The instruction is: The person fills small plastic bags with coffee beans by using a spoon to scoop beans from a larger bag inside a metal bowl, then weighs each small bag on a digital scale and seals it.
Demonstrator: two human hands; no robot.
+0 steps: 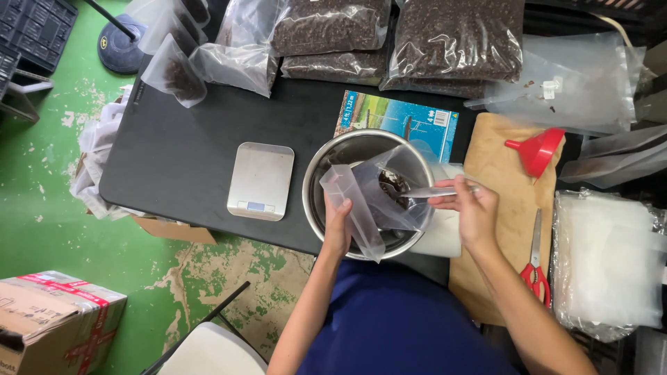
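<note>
- A clear plastic pouch (pixel 375 198) is held open over the steel bowl (pixel 326 160) by the left hand (pixel 338 226).
- Large clear bags of dark material (pixel 455 42) lie along the far edge of the worktop (pixel 187 153); smaller part-filled pouches (pixel 177 69) sit at its far left.
- A flat blue-and-green printed package (pixel 399 118) lies behind the bowl.
- The silver scale (pixel 260 180) has a small pale screen (pixel 256 206) on its near edge.
- A stack of empty clear pouches (pixel 608 260) lies at the right.
- A cardboard box with red tape (pixel 55 319) stands on the green floor.
</note>
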